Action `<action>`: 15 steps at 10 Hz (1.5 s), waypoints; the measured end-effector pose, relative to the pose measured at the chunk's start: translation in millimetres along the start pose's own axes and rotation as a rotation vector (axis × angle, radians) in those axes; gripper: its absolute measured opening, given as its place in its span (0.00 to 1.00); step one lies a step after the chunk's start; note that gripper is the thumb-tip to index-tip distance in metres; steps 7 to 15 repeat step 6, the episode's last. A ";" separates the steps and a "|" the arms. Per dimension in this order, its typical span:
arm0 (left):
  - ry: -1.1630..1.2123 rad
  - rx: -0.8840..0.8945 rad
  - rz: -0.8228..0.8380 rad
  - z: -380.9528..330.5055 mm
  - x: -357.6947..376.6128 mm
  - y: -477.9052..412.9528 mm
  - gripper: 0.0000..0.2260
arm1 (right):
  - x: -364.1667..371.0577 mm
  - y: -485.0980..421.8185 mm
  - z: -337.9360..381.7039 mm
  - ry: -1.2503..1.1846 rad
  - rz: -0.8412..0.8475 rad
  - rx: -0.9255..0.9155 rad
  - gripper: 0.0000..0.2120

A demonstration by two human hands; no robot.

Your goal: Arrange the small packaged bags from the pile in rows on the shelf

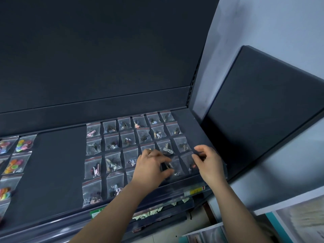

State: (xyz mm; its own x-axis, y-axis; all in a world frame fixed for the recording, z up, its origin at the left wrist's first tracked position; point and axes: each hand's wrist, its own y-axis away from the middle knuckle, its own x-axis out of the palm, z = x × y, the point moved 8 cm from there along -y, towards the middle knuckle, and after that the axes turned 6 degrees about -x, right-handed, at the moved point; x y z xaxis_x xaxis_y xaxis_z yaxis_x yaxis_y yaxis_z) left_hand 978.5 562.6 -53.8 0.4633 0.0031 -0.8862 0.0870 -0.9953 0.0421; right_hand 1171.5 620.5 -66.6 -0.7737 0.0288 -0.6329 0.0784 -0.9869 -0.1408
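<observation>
Some thirty small bags (112, 142) lay rowed on shelf (57, 163); left hand (150, 167) pinched front-row bag (178, 168); right hand (209, 162) curled alongside, grip indeterminate; likely hazard: sleeve-drag or nudge skewing neighbouring rows.

2 bare forearms (233, 204) end in a bare left grip (150, 165) and right grip (208, 162), fingertips seemingly blurred.

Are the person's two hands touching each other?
Apart. The head view shows a clear gap, with small bags visible, between the left hand and the right hand.
</observation>
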 end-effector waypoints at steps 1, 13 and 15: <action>-0.043 -0.011 0.005 -0.3 2.4 -1.4 0.18 | -1.9 4.6 5.3 0.066 0.009 -0.144 0.08; 0.022 -0.024 -0.032 0.2 0.4 -0.4 0.19 | 7.5 13.5 1.3 0.242 0.072 -0.206 0.13; 0.022 -0.024 -0.032 0.2 0.4 -0.4 0.19 | 7.5 13.5 1.3 0.242 0.072 -0.206 0.13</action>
